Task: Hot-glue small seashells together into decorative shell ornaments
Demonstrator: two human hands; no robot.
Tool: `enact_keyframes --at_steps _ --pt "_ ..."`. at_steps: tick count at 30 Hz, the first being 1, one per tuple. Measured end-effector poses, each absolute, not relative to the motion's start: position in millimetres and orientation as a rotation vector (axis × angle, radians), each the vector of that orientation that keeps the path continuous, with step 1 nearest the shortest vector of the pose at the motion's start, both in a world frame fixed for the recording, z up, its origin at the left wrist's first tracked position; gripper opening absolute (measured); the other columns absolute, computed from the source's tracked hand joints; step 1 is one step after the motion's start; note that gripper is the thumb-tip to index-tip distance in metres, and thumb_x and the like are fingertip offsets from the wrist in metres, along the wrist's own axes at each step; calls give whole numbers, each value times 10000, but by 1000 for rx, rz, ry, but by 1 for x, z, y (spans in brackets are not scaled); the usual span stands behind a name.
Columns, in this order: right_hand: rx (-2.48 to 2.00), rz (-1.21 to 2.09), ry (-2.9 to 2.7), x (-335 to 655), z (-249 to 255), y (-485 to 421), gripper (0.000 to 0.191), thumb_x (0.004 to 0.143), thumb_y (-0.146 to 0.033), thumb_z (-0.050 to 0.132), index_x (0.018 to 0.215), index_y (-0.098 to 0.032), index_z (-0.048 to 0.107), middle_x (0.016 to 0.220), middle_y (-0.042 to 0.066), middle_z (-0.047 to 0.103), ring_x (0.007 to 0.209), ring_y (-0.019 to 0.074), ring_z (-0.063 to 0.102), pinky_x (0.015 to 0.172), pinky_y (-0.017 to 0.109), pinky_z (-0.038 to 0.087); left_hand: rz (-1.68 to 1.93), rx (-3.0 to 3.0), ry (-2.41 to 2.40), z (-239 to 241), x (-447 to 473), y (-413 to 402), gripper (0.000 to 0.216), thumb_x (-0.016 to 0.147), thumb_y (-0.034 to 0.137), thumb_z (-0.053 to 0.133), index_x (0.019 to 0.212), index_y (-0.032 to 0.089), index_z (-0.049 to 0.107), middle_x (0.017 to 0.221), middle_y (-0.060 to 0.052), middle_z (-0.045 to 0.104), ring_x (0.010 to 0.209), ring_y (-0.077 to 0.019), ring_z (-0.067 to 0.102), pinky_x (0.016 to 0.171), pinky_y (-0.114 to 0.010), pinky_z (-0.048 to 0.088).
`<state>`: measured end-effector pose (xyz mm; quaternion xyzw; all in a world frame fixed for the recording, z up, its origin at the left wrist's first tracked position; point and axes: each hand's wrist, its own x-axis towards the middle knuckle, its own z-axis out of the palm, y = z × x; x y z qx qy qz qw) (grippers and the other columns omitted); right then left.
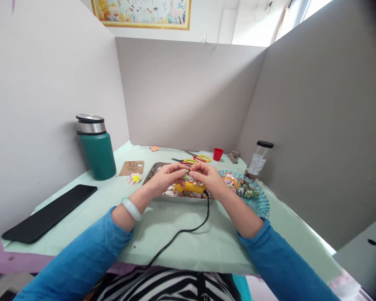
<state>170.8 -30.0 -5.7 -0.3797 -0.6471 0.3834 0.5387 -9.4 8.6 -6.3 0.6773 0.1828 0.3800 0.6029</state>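
A small mottled green shell-like piece [186,175] is pinched between the fingertips of both hands, above a metal tray [175,199]. My left hand [166,177] grips it from the left, a pale bangle on that wrist. From the other side, my right hand [209,178] closes its thumb and fingers on the same piece. Just below my hands, a yellow glue gun [192,189] lies across the tray, over whitish and brown shell bits. Its black cord [188,230] runs down to the table's front edge. My fingers hide part of the piece and of the tray.
Right of the tray, a blue plate [263,203] holds speckled pieces. Scissors [192,161], a red cup [218,154] and a lidded jar [258,159] stand farther back. A green bottle [97,152], cardboard piece [131,168] and black slab [50,214] are left. Grey panels enclose the table.
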Motion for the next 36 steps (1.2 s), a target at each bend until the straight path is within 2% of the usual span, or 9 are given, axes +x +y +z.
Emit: enact_keyframes --at_steps 6,23,28,31,36 --pt "-857 1193 -1425 174 -6 -31 268 670 -346 724 797 -194 543 609 -69 477 530 68 410 529 215 320 882 1584 399 -11 -9 10 316 789 345 637 1021 131 643 938 -78 621 672 -107 570 655 -265 472" --pt "-849 1217 -1370 168 -5 -34 290 620 -299 749 770 -193 526 689 -50 535 600 85 493 619 248 420 890 1597 450 -11 -8 11 324 766 347 662 999 122 649 881 -72 640 616 -92 574 623 -253 480" --pt "-831 1188 -1414 170 -6 -32 274 640 -319 738 777 -192 537 697 -41 539 622 93 501 632 252 432 882 1568 410 -11 -9 11 313 780 339 650 1003 118 653 883 -74 632 629 -99 579 623 -252 481" --pt "-822 1118 -1465 172 -5 -32 246 699 -366 693 790 -192 544 707 -37 536 611 91 496 629 252 432 894 1518 374 -9 -9 11 311 787 335 642 1010 119 657 861 -71 626 647 -104 578 632 -250 485" --pt "-900 725 -1655 172 0 -34 176 760 -336 637 850 -197 578 770 -7 563 646 111 505 618 255 422 928 1467 381 -6 -9 11 307 772 333 659 1000 126 657 904 -74 629 675 -111 589 677 -268 495"
